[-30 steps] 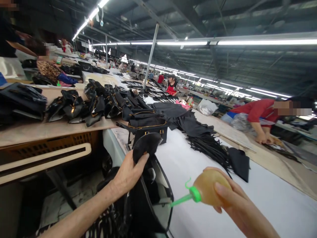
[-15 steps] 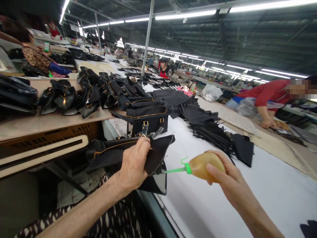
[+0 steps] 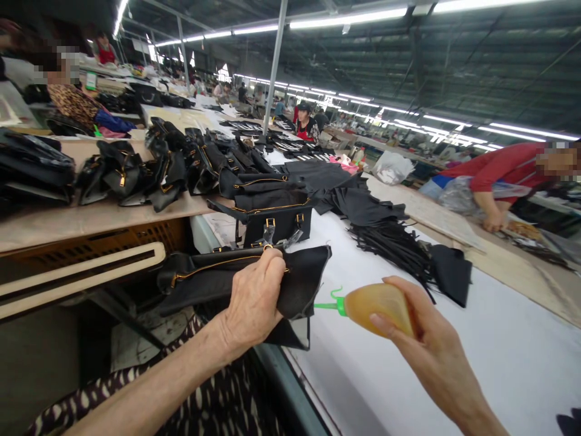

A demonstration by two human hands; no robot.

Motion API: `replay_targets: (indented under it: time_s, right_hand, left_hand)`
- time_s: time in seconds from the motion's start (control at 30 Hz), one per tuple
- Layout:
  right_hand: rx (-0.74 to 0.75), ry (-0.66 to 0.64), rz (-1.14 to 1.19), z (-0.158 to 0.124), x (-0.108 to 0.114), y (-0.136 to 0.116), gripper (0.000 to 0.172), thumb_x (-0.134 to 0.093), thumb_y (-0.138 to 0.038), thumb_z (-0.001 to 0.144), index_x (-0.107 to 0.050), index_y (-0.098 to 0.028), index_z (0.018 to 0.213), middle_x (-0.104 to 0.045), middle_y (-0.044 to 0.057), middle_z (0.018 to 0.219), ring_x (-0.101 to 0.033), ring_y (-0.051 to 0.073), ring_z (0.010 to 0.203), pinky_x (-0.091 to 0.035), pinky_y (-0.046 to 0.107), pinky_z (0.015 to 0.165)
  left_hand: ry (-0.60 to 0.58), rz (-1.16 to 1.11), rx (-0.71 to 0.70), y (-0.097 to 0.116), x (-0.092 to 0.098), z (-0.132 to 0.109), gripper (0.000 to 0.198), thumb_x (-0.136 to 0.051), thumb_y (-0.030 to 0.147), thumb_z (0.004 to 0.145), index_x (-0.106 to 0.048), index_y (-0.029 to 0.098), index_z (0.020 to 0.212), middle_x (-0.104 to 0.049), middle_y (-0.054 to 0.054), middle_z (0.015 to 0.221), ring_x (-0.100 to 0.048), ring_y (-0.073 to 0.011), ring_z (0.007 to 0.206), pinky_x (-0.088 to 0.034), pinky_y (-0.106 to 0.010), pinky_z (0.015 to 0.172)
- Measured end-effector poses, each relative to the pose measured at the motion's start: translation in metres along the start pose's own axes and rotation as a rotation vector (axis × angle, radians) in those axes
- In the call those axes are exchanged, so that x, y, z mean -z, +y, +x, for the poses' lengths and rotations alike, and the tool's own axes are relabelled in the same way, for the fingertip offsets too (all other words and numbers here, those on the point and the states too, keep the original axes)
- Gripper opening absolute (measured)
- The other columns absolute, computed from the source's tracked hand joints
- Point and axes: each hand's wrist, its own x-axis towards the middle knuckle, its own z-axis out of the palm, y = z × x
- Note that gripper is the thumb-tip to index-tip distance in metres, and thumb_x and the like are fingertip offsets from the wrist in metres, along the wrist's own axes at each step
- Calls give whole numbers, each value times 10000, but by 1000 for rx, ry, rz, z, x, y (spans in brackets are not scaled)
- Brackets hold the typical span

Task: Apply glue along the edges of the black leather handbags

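My left hand (image 3: 258, 293) is closed on the upper part of a black handbag (image 3: 209, 284) with a gold zip, which lies over the near table edge. Its fingertips are hidden behind a loose black flap (image 3: 304, 278) that stands up at the bag's right end. In my right hand (image 3: 417, 330) is a squeeze bottle (image 3: 376, 307) of amber liquid, held on its side. The bottle's green nozzle (image 3: 327, 306) points left, its tip at or just beside the flap's lower edge; whether they touch I cannot tell. Just beyond stands another black handbag (image 3: 276, 221).
More black bags (image 3: 122, 175) crowd the brown bench at left. Black cut pieces and strips (image 3: 390, 248) lie across the white table (image 3: 385, 387). A pale slotted frame (image 3: 91, 272) juts in at left. A co-worker in a red top (image 3: 508, 175) leans over the right-hand table.
The bottle's nozzle has drawn slightly back from inside the flap's edge, so more of the green tip shows. My left hand and the flap sit a little further right in view.
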Motion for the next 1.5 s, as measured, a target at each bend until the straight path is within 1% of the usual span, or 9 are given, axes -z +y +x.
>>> replay_targets:
  time_s: [0.13, 0.37, 0.6, 0.87, 1.0, 1.13, 1.2, 1.33, 1.5]
  right_hand:
    - [35, 5, -6, 2, 0, 1, 452, -597, -521, 784, -510, -247, 1133, -604, 25, 1027, -587, 236, 863, -483, 305, 659]
    - [45, -57, -30, -2, 7, 1, 416, -607, -518, 790, -525, -266, 1111, -613, 3, 1015, -586, 199, 803, -484, 280, 657]
    - [36, -38, -18, 1, 1, -1, 424, -608, -507, 790, -525, -252, 1118, -610, 9, 1006, -580, 202, 813, -481, 281, 666]
    - [64, -68, -38, -2, 4, -1, 391, -615, -498, 796, -546, -266, 1103, -620, -1, 1038, -592, 194, 828, -487, 268, 691]
    - [66, -73, -34, -3, 3, 0, 376, -616, -495, 793, -550, -275, 1090, -629, -10, 999, -601, 192, 796, -492, 264, 657]
    - [78, -46, -25, 0, 2, -3, 376, -607, -484, 796, -545, -259, 1091, -631, 1, 992, -600, 204, 817, -491, 273, 663]
    - [82, -42, -31, 1, 2, -3, 374, -606, -478, 796, -544, -255, 1090, -629, 0, 973, -595, 201, 787, -488, 274, 649]
    - [73, -60, -32, 0, 3, -3, 375, -618, -476, 783, -556, -259, 1083, -630, -4, 967, -594, 197, 765, -490, 266, 628]
    - [40, -124, -30, -6, 5, -1, 366, -625, -457, 783, -552, -272, 1091, -631, -18, 959, -593, 184, 741, -484, 238, 598]
  left_hand:
    - [19, 12, -24, 0, -1, 0, 113, -414, 164, 789, -397, 200, 894, -559, -66, 966, -575, -171, 711, -425, -282, 617]
    - [6, -9, -24, 0, -3, 0, 108, -402, 151, 796, -413, 183, 898, -566, -89, 982, -578, -184, 725, -449, -299, 633]
    - [13, -7, -26, 1, -2, 0, 95, -400, 157, 800, -419, 179, 890, -570, -94, 967, -582, -187, 721, -450, -300, 621]
    - [39, 12, -48, 0, -4, -1, 94, -406, 153, 802, -396, 190, 889, -567, -83, 977, -591, -183, 728, -462, -293, 618]
    - [64, 9, -62, 0, -5, -2, 94, -408, 153, 804, -393, 190, 889, -567, -82, 971, -588, -180, 715, -465, -291, 612]
    - [81, 6, -74, -1, -5, -2, 84, -412, 156, 809, -401, 182, 888, -569, -87, 957, -589, -183, 706, -469, -293, 607]
    - [88, 10, -77, -1, -6, -2, 81, -415, 158, 811, -403, 179, 888, -570, -88, 957, -589, -183, 699, -468, -292, 598]
    - [95, 15, -84, -1, -6, -2, 81, -424, 161, 808, -405, 178, 885, -572, -90, 956, -589, -184, 687, -467, -292, 587]
    - [125, -1, -115, 0, -5, -4, 101, -443, 146, 790, -413, 169, 884, -579, -102, 946, -597, -197, 704, -480, -297, 594]
